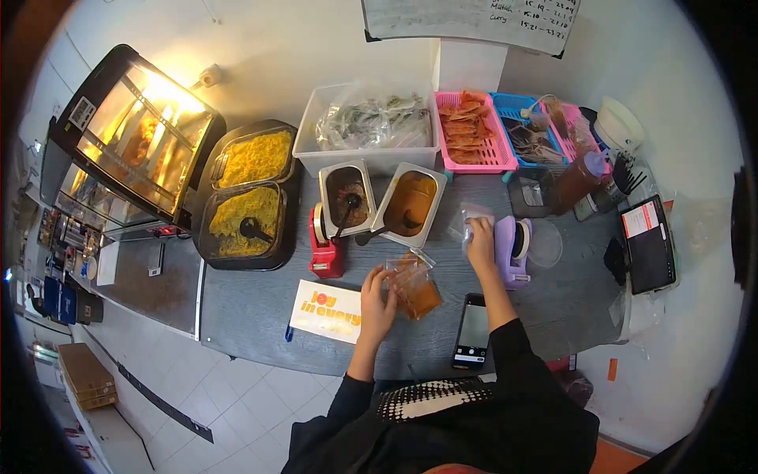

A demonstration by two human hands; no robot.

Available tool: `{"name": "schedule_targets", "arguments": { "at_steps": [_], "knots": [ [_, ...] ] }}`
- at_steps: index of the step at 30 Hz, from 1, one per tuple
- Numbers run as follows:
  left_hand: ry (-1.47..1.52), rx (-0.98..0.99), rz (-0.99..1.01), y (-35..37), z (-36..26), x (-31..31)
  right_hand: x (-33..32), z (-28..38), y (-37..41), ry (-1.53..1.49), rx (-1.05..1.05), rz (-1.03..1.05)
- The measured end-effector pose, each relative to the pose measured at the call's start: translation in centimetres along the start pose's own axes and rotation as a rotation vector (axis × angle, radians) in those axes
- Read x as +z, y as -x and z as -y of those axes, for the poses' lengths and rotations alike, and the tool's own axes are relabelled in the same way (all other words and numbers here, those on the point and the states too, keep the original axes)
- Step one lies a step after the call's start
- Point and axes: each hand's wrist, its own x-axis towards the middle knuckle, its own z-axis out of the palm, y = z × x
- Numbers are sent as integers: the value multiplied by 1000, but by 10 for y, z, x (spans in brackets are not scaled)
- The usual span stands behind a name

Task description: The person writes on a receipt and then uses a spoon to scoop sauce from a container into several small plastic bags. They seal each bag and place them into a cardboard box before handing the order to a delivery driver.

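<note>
Down on the grey surface (568, 312), the sauce-filled plastic bag (424, 300) was met at its left edge by the left grip (377, 306), thumb and fingers slightly parted; whether it was pinched could not be told. Across to the right, clear plastic bags (477, 212) were touched by the right grip (481, 246), its closure unclear, just beside the purple tape dispenser (505, 251).

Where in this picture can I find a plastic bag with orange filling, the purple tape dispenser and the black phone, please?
Plastic bag with orange filling (423, 300): head view, on its filled lower part.
Purple tape dispenser (504, 251): head view, on its body.
Black phone (473, 325): head view, on its screen.
</note>
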Motion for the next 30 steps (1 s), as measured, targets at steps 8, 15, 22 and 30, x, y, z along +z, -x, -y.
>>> {"name": "schedule_targets", "arguments": {
  "at_steps": [8,15,22,30],
  "knots": [
    [-82,12,-11,18,-1,-10,15,11,-20,577,-309,-65],
    [22,66,45,12,-13,-9,-16,28,-31,-535,106,-332],
    [101,257,45,-36,-90,22,-54,73,23,-715,-161,-391],
    [304,193,268,-61,-86,48,-75,90,55,-823,-126,-225]
  ]
}}
